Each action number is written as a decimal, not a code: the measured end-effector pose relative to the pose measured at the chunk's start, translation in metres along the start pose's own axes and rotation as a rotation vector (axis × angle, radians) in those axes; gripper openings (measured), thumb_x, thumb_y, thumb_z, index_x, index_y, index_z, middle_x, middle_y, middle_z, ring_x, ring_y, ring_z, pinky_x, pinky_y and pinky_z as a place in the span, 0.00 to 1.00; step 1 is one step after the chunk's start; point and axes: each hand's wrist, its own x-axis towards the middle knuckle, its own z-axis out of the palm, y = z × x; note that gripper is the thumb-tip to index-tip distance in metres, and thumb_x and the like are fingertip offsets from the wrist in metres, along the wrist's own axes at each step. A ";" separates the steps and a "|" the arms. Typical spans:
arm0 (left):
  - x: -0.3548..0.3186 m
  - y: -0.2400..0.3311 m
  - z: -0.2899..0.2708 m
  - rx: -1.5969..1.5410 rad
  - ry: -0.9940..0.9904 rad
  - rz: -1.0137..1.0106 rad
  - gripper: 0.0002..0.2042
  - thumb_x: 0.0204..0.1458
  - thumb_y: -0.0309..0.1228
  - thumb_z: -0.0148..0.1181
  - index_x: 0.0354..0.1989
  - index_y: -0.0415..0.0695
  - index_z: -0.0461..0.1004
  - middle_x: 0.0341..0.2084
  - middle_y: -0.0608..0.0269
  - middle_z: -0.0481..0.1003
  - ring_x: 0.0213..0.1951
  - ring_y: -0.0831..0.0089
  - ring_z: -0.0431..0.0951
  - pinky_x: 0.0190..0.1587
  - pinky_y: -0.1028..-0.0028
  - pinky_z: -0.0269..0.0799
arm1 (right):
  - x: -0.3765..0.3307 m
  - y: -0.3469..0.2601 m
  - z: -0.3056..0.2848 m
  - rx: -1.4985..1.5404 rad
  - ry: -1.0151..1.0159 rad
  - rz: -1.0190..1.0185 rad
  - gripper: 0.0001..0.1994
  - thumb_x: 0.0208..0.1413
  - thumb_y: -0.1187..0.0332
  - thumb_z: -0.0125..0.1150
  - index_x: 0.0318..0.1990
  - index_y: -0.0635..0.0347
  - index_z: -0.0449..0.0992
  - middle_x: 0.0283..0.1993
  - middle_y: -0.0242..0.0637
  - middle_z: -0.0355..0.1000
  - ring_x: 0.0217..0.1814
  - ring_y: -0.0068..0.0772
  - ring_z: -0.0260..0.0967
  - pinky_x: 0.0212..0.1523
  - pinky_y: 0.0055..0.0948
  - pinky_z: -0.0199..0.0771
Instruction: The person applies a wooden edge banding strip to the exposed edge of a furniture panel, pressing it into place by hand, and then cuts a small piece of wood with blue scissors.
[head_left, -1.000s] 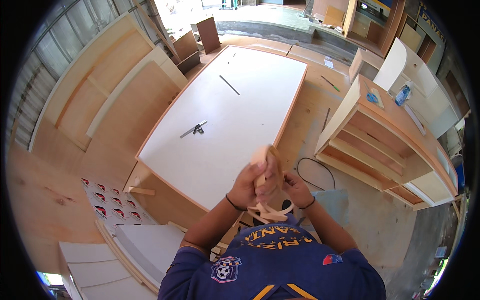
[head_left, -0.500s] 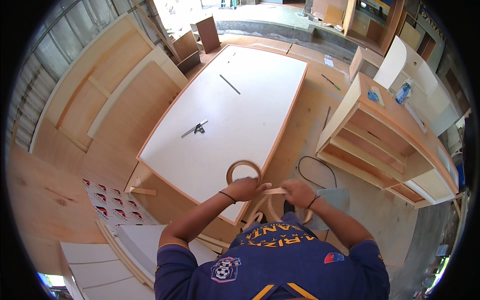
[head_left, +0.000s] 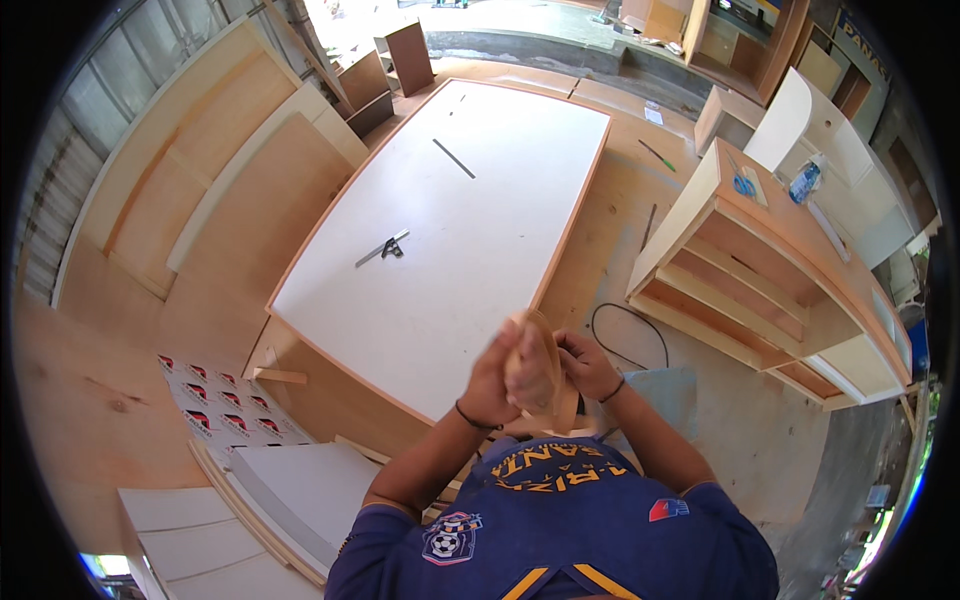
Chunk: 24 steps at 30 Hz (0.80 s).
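Note:
My left hand [head_left: 500, 378] is closed around a roll of light-brown wood edge-banding strip [head_left: 546, 338], its fingers slightly blurred. The roll is turned edge-on in front of my chest. Close against its right side, my right hand [head_left: 588, 366] is closed on the strip, with its fingertips partly hidden. Loops of strip hang below both hands, near my shirt. Just beyond lies a large white panel [head_left: 410, 310] with a brown edge, its near right corner hidden by my hands and the roll. A combination square [head_left: 390, 248] rests on the panel.
A dark flat strip [head_left: 454, 158] lies farther up the panel. To the right stands a wooden cabinet frame [head_left: 735, 265], with scissors [head_left: 743, 185] and a blue bottle [head_left: 804, 182] on top. A black cable [head_left: 665, 345] curls on the floor. Boards [head_left: 240, 200] lean at left.
The roll has come off the panel's near corner toward my chest and turned edge-on. Both hands have drawn together around it; the strip stretched between them is no longer visible.

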 end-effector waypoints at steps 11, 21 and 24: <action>0.009 0.067 -0.047 1.316 0.449 0.989 0.11 0.59 0.36 0.45 0.30 0.43 0.59 0.14 0.68 0.61 0.16 0.82 0.60 0.20 0.80 0.59 | -0.027 -0.046 -0.014 -0.978 -0.488 -0.091 0.13 0.53 0.58 0.54 0.31 0.58 0.75 0.28 0.37 0.71 0.35 0.33 0.69 0.39 0.30 0.66; -0.020 0.140 -0.018 1.269 0.744 0.920 0.13 0.61 0.38 0.43 0.28 0.42 0.61 0.12 0.70 0.59 0.15 0.83 0.59 0.16 0.82 0.55 | -0.116 0.050 -0.176 -1.318 0.078 0.502 0.09 0.50 0.67 0.50 0.32 0.57 0.77 0.31 0.43 0.74 0.37 0.45 0.72 0.35 0.42 0.69; -0.016 0.107 -0.003 1.176 0.667 0.808 0.14 0.61 0.39 0.44 0.26 0.44 0.61 0.12 0.69 0.60 0.14 0.82 0.59 0.16 0.81 0.55 | -0.081 -0.001 -0.118 -1.056 0.449 0.109 0.08 0.50 0.67 0.53 0.32 0.59 0.76 0.26 0.44 0.72 0.30 0.44 0.70 0.31 0.36 0.69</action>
